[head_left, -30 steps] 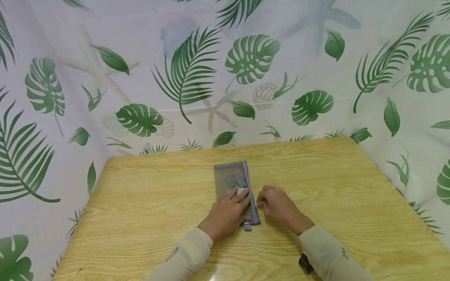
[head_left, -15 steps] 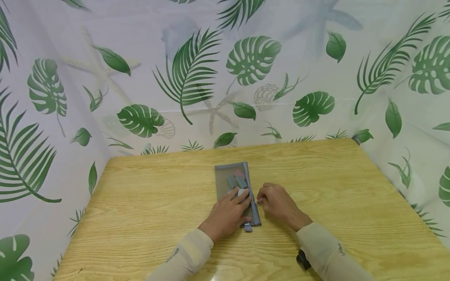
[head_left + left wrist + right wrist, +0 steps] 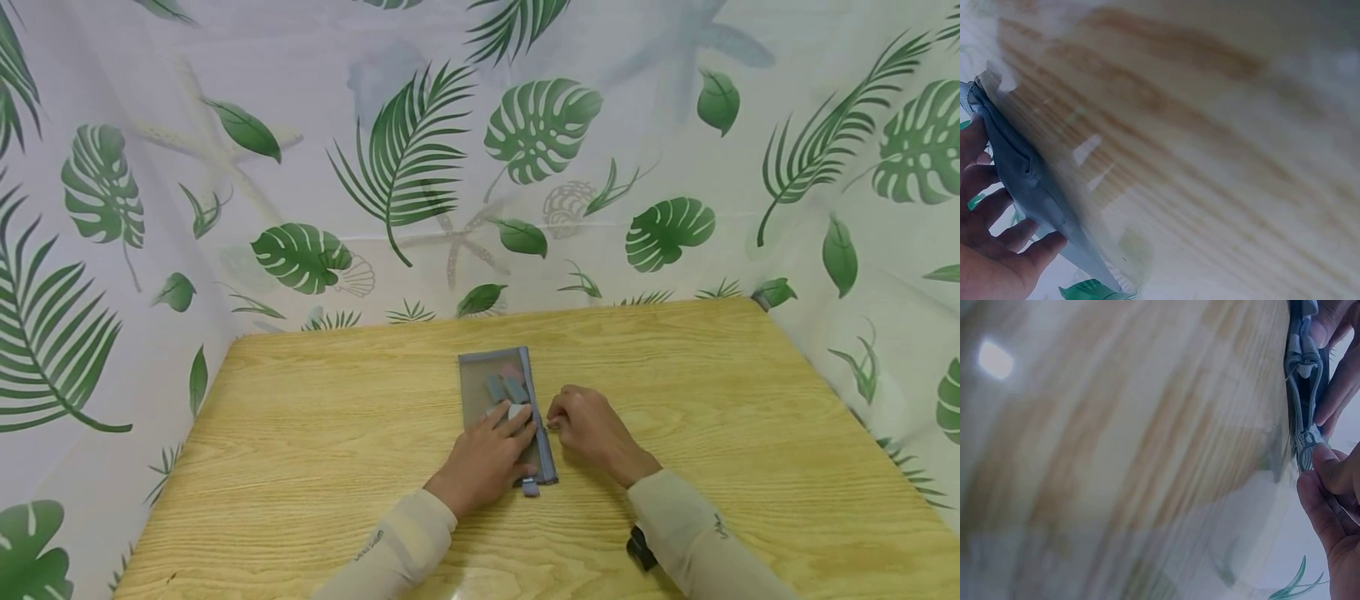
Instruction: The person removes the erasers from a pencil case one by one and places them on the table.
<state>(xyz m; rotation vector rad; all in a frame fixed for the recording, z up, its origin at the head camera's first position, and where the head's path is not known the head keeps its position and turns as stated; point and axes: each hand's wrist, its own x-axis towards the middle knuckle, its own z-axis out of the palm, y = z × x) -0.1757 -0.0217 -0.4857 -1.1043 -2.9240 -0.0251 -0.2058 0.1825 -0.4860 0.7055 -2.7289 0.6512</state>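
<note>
A flat zip pouch [image 3: 478, 375] with a see-through grey mesh face and blue-grey edging lies lengthwise on the table. Several small bluish pieces and a pinkish one [image 3: 511, 370] show through the mesh. My left hand [image 3: 483, 458] rests on its lower half, fingers spread over the mesh, hiding part of the contents. At the pouch's right edge, my right hand [image 3: 592, 429] pinches the zipper pull between thumb and forefinger. In the right wrist view, the zipped edge [image 3: 1294, 381] gapes between the pull and the near end.
A wood-grain table [image 3: 322, 417] spreads around the pouch. Behind it hangs a white leaf-print cloth [image 3: 450, 183], which also lines both sides. A small fabric tab [image 3: 530, 487] sticks out from the pouch's near end. A black strap piece [image 3: 641, 548] shows beneath the right sleeve.
My right hand has slid a little away from me along the pouch's right edge with the zipper pull. The left hand stays in place on the pouch.
</note>
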